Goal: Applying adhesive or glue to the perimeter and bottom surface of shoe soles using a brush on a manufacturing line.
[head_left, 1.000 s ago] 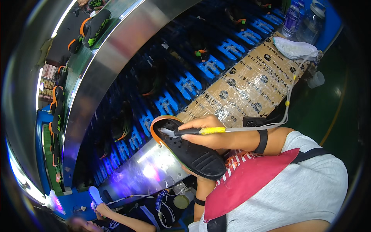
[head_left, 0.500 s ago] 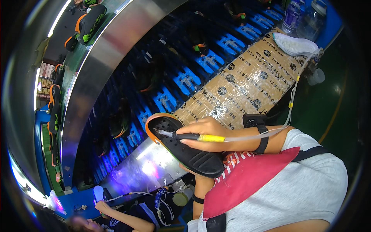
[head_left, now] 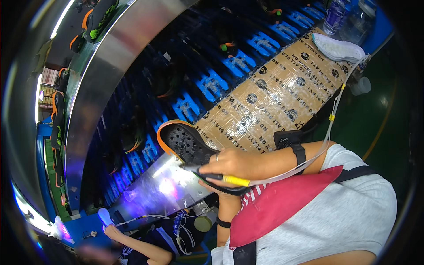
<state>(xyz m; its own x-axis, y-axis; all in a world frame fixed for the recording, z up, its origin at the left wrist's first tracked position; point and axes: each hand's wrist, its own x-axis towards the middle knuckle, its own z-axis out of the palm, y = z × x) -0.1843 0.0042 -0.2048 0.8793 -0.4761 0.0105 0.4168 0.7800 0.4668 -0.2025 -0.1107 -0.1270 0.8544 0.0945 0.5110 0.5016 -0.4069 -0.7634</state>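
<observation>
A black clog [head_left: 182, 142] with a hole-pierced upper and an orange strap [head_left: 160, 137] around its far end is tilted in front of me. My left hand [head_left: 219, 187] grips it from underneath, partly hidden by the shoe. Over the clog, my right hand [head_left: 229, 163] holds a brush pen [head_left: 236, 180] with a dark grip and a yellow sleeve. A pale hose [head_left: 304, 166] runs from the pen along my right forearm. The pen's tip is beside the shoe's left edge, near the strap's rivet; whether it touches I cannot tell.
Printed cardboard [head_left: 265, 97] covers the bench, with a white sole-shaped tray [head_left: 338, 49] and a bottle [head_left: 334, 17] at its far end. Blue racks [head_left: 212, 86] line a dark conveyor. At lower left, a co-worker's hand [head_left: 112, 232] holds a bluish-lit shoe part [head_left: 105, 216].
The pen tip has moved from the perforated upper down to the clog's left edge. My right hand has come lower, and the clog has shifted slightly left and upward.
</observation>
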